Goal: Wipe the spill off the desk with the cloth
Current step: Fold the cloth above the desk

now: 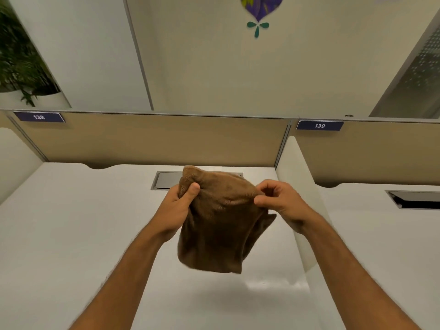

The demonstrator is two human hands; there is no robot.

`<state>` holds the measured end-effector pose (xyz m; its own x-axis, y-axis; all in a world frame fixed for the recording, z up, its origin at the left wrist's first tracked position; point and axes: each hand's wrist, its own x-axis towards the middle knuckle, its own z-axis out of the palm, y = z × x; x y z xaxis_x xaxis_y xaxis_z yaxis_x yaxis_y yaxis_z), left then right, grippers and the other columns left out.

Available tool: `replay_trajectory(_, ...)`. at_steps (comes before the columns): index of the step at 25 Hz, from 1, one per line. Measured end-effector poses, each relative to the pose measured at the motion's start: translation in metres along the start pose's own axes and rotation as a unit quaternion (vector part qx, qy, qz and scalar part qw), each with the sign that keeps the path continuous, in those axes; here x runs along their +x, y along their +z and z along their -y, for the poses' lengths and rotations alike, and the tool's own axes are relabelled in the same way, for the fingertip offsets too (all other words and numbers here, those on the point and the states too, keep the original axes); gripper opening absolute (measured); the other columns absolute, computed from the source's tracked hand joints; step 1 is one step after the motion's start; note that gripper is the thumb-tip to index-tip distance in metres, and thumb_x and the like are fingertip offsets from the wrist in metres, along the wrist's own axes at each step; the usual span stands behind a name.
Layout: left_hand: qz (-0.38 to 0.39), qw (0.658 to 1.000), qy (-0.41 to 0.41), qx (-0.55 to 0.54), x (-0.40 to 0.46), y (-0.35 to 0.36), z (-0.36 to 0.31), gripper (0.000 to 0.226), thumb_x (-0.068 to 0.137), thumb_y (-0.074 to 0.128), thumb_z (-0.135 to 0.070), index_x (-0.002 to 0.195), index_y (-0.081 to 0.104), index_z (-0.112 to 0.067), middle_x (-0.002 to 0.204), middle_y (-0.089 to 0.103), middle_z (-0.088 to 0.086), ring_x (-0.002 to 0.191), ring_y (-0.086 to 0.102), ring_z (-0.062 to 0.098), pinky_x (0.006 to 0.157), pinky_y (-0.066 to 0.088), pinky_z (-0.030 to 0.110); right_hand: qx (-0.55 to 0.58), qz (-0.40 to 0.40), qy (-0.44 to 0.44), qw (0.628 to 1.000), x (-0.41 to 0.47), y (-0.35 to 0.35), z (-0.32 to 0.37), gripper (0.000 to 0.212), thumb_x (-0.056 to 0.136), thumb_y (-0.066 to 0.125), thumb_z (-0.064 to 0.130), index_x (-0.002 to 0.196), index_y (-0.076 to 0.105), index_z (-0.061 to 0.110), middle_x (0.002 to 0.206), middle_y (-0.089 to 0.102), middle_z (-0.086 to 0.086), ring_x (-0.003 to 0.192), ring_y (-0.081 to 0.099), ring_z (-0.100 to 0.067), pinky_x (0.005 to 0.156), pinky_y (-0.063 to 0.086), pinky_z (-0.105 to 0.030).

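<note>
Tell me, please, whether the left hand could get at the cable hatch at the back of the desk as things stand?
Probably not right away: the left hand is gripping the cloth, which hangs in front of the cable hatch. Nothing else blocks it.

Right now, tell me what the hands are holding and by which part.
Both hold the brown cloth by its top edge: left hand at one corner, right hand at the other.

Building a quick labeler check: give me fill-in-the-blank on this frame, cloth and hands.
1. The cloth is ____ in colour.
2. The cloth is held by ____ hands: left hand, right hand.
3. The cloth hangs ____ the desk, not touching it.
4. The plate on the left partition reads ____.

Missing words: brown; both; above; 138
</note>
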<state>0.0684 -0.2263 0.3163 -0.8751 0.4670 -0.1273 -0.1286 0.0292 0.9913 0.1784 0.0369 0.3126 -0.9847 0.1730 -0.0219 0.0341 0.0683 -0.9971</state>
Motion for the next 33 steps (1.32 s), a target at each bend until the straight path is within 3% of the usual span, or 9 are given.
replay_trajectory(3, -0.001, 0.995, -0.009, -0.104, 0.004, 0.013, -0.007, 0.040, 0.083, 0.066, -0.051, 0.117, 0.069, -0.028, 0.118, 0.079, -0.005, 0.109, 0.076, 0.016, 0.090, 0.062, 0.031, 0.221, -0.006, 0.038, 0.975, -0.005, 0.011, -0.023, 0.050, 0.079, 0.077, 0.051, 0.124, 0.067, 0.031, 0.119, 0.073, -0.003, 0.106, 0.070, -0.029, 0.084, 0.059, -0.041)
replay_trajectory(6, 0.026, 0.993, -0.020, -0.111, 0.006, 0.029, -0.015, 0.043, 0.083, 0.066, -0.049, 0.117, 0.069, -0.023, 0.109, 0.082, -0.007, 0.103, 0.078, 0.011, 0.079, 0.063, 0.025, 0.146, 0.073, 0.148, 0.975, -0.015, 0.042, -0.053, 0.082, 0.073, 0.071, 0.067, 0.133, 0.062, 0.012, 0.132, 0.066, -0.017, 0.124, 0.061, -0.029, 0.113, 0.043, -0.049)
replay_trajectory(10, 0.010, 0.995, -0.016, -0.102, 0.005, 0.025, -0.022, 0.040, 0.080, 0.065, -0.053, 0.113, 0.068, -0.030, 0.103, 0.081, -0.015, 0.097, 0.078, 0.006, 0.077, 0.063, 0.023, 0.097, 0.014, 0.105, 0.990, -0.007, 0.030, -0.041, 0.057, 0.072, 0.084, 0.051, 0.113, 0.074, 0.013, 0.113, 0.075, -0.011, 0.106, 0.069, -0.031, 0.092, 0.057, -0.035)
replay_trajectory(15, 0.042, 0.998, -0.038, 0.041, 0.004, 0.020, -0.017, 0.054, 0.082, 0.051, -0.072, 0.124, 0.059, -0.040, 0.138, 0.064, -0.008, 0.126, 0.062, 0.016, 0.110, 0.050, 0.039, 0.151, -0.048, 0.069, 0.985, -0.004, 0.007, -0.028, 0.041, 0.086, 0.075, 0.040, 0.123, 0.070, 0.023, 0.124, 0.072, -0.010, 0.112, 0.070, -0.030, 0.095, 0.058, -0.043)
replay_trajectory(18, -0.009, 0.993, -0.062, 0.103, 0.006, 0.030, -0.003, 0.062, 0.097, 0.041, -0.068, 0.144, 0.052, -0.029, 0.146, 0.058, -0.002, 0.132, 0.059, 0.023, 0.113, 0.047, 0.041, 0.053, -0.055, 0.040, 0.996, -0.005, 0.016, -0.020, 0.025, 0.097, 0.065, 0.030, 0.122, 0.068, 0.027, 0.116, 0.074, 0.006, 0.109, 0.070, -0.017, 0.099, 0.056, -0.038)
replay_trajectory(21, -0.030, 0.990, -0.065, 0.121, 0.007, 0.028, -0.001, 0.033, 0.105, 0.042, -0.057, 0.125, 0.057, -0.035, 0.135, 0.065, -0.006, 0.122, 0.062, 0.019, 0.100, 0.051, 0.033, -0.029, -0.043, 0.012, 0.999, -0.005, 0.016, -0.001, 0.013, 0.099, 0.063, 0.028, 0.109, 0.072, 0.030, 0.104, 0.075, 0.012, 0.100, 0.071, -0.010, 0.091, 0.059, -0.031)
replay_trajectory(26, 0.091, 0.983, 0.029, -0.155, 0.013, 0.007, -0.034, 0.067, 0.091, 0.062, -0.063, 0.145, 0.056, -0.024, 0.123, 0.076, 0.002, 0.104, 0.074, 0.022, 0.076, 0.061, 0.032, 0.265, -0.065, -0.050, 0.961, -0.006, -0.014, 0.034, 0.051, 0.077, 0.079, 0.056, 0.120, 0.071, 0.030, 0.121, 0.075, -0.003, 0.108, 0.073, -0.024, 0.081, 0.062, -0.037)
replay_trajectory(29, 0.132, 0.991, -0.006, -0.014, 0.001, 0.026, -0.019, 0.077, 0.082, 0.080, -0.045, 0.150, 0.050, -0.024, 0.130, 0.075, 0.001, 0.111, 0.075, 0.022, 0.086, 0.061, 0.034, 0.251, -0.070, 0.062, 0.963, -0.015, -0.012, 0.009, 0.070, 0.053, 0.089, 0.069, 0.108, 0.079, 0.027, 0.107, 0.080, -0.004, 0.094, 0.077, -0.021, 0.072, 0.063, -0.033)
replay_trajectory(33, 0.105, 0.990, -0.066, 0.062, -0.011, 0.042, 0.032, 0.048, 0.089, 0.079, -0.009, 0.134, 0.062, -0.016, 0.124, 0.077, 0.006, 0.123, 0.070, 0.032, 0.099, 0.059, 0.038, 0.168, -0.065, 0.200, 0.963, -0.022, 0.000, -0.022, 0.068, 0.067, 0.087, 0.030, 0.127, 0.064, 0.007, 0.109, 0.078, -0.014, 0.099, 0.076, -0.031, 0.081, 0.062, -0.040)
